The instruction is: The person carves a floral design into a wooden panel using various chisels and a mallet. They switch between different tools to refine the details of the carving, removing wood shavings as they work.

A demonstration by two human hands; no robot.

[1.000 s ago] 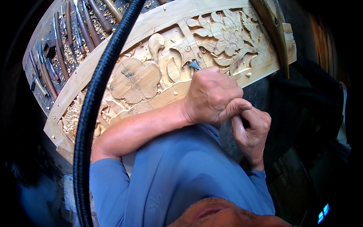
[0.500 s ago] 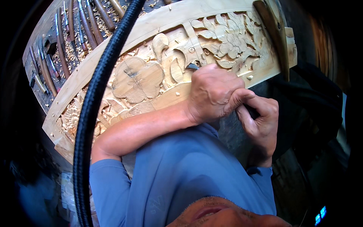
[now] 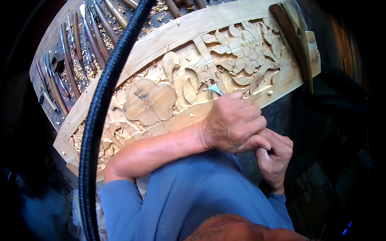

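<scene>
My left hand (image 3: 234, 123) is closed around a carving chisel, its fist just off the near edge of a pale wooden panel (image 3: 177, 25). Out past the knuckles shows the chisel's flat bright blade (image 3: 215, 89), over the carved ground by a small leaf shape (image 3: 189, 91). Pressed against the left fist, my right hand (image 3: 275, 154) is curled shut at the chisel's rear end; the handle is hidden inside the two hands. A large round-petalled flower blank (image 3: 148, 102) with pencil lines lies left of the blade, and a finished-looking carved flower (image 3: 251, 54) lies beyond it to the right.
Several wooden-handled chisels (image 3: 94, 42) lie in rows on the shaving-covered bench at the far left. A curved wooden bar (image 3: 295, 40) crosses the panel's right end. A thick black braided cable (image 3: 94, 116) runs down the view's left side. Loose chips (image 3: 269, 93) dot the panel.
Both hands have drawn back together toward my body. The chisel's blade has shifted right, away from the small leaf, and more of it shows. The whole view has shifted slightly.
</scene>
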